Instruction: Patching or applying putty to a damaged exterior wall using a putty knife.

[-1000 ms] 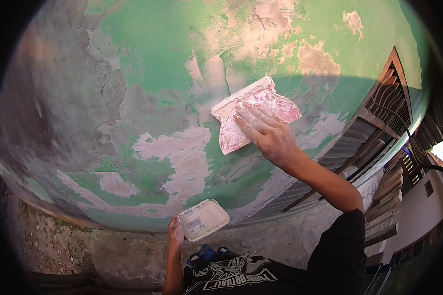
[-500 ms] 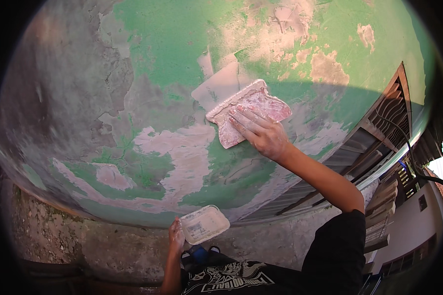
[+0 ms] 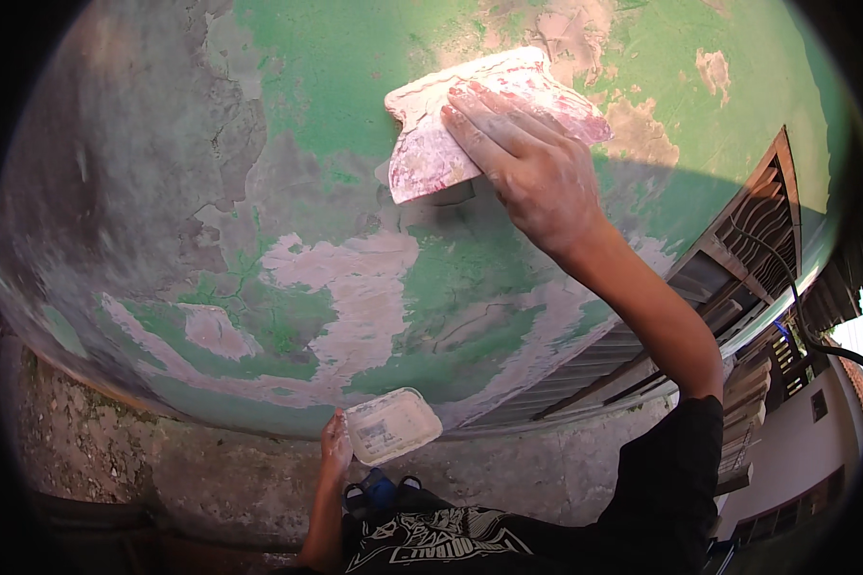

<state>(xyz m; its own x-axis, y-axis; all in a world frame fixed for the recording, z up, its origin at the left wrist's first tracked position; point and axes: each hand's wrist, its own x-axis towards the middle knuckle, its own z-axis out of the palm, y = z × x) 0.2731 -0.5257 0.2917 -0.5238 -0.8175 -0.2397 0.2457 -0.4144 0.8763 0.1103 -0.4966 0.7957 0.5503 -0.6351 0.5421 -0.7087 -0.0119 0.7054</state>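
My right hand (image 3: 545, 177) is closed on a wide putty spreader (image 3: 427, 149), its reddish blade smeared thick with pale putty. The spreader is at the upper middle of a green wall (image 3: 321, 72), where the paint has peeled to grey; whether its edge touches the surface I cannot tell. Fingers lie over its face, while the thumb is hidden. Low in view, my left hand (image 3: 335, 444) grips the left rim of a shallow rectangular plastic tray (image 3: 393, 426) coated with pale putty. Pale putty patches (image 3: 355, 307) spread across the wall below the spreader.
On the right, a window with a wooden frame (image 3: 786, 182) and metal bars breaks the wall. A dark cable (image 3: 798, 297) hangs there. A stained concrete ground strip (image 3: 230, 484) runs along the wall's foot. Farther right stands a pale building (image 3: 796, 436).
My right hand has moved the spreader up the wall into the sunlit area, over where a fresh putty patch showed. The left hand and tray have shifted slightly left and up.
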